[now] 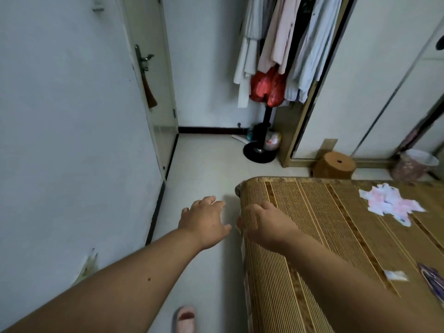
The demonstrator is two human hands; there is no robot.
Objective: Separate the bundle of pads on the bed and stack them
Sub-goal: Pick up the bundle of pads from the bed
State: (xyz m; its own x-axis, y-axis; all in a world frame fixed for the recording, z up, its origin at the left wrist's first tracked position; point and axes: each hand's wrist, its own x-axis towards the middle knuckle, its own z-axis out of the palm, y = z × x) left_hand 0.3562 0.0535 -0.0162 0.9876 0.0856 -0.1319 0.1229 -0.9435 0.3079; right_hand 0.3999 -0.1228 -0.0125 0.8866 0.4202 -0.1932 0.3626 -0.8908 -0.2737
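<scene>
A loose pile of pink-and-white pads [391, 203] lies on the bed [324, 236], far right on its brown bamboo mat. A single small white pad [395, 275] lies apart, nearer to me. My right hand [264, 224] rests palm down on the bed's left edge, fingers spread, holding nothing. My left hand [205, 219] hovers over the floor just left of the bed, fingers apart and empty. Both hands are well left of the pads.
A wooden stool [335, 164] and a patterned bin [413, 165] stand beyond the bed's far end. A fan base [259, 152] sits under hanging clothes [283, 44]. A white door [149, 92] is on the left wall. A slipper [185, 319] lies on the floor below.
</scene>
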